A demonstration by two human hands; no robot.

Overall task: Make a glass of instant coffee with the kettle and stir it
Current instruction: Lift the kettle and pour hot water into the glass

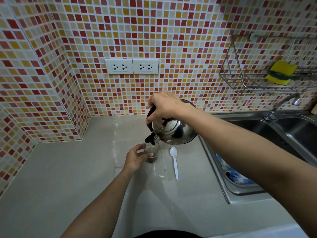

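A small clear glass (152,154) stands on the grey counter (68,169) with brown coffee in its bottom. My left hand (137,159) wraps around its left side. My right hand (164,105) grips the black handle of a shiny steel kettle (175,133), which is tilted so its spout hangs right over the glass rim. A white plastic spoon (174,160) lies on the counter just right of the glass, bowl pointing away from me.
A steel sink (283,133) with a tap (281,107) lies to the right; a blue patterned plate (231,174) sits in its near basin. A wire rack (240,79) with a yellow sponge (281,72) hangs on the tiled wall. Two wall sockets (132,66) are behind.
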